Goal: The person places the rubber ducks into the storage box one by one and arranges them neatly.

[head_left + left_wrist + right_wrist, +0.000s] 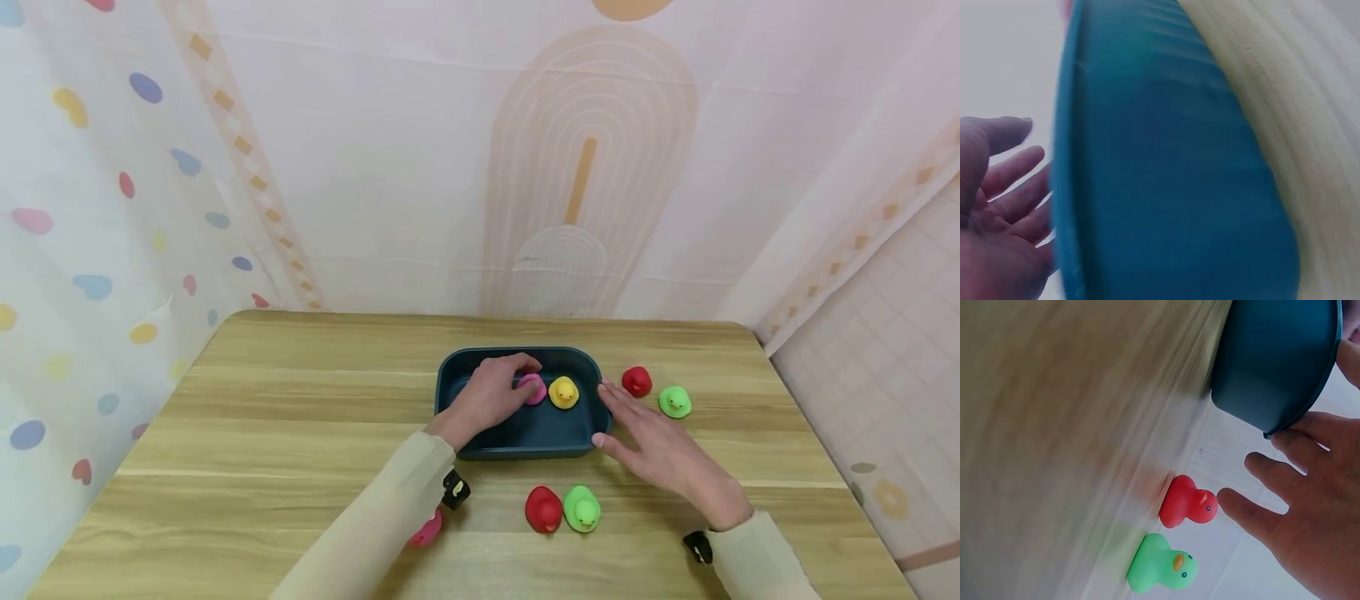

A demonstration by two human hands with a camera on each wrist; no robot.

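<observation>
Inside dark-teal rectangular plastic tray (525, 433), pink rubber duck (536, 392) sits beside yellow rubber duck (564, 392). Left hand (489, 392), loosely parted, near pink duck, no grip evident. Right hand (660, 443), fingers extended, touches tray's end, apparently steadying it.

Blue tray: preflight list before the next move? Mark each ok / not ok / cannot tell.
1. Yellow duck inside the blue tray: ok.
2. Pink duck inside the tray: ok.
3. Left hand clear of the tray: not ok, it reaches in, thumb overlapping the pink duck in the head view.
4. Right hand at the tray's right end: ok, fingers at the rim; how firmly they press doesn't show.
5. Front red duck and front green duck unobstructed: ok, on the table, neither hand on them.
6. Pink item by the left sleeve fully visible: not ok, sleeve covers part of it.
</observation>
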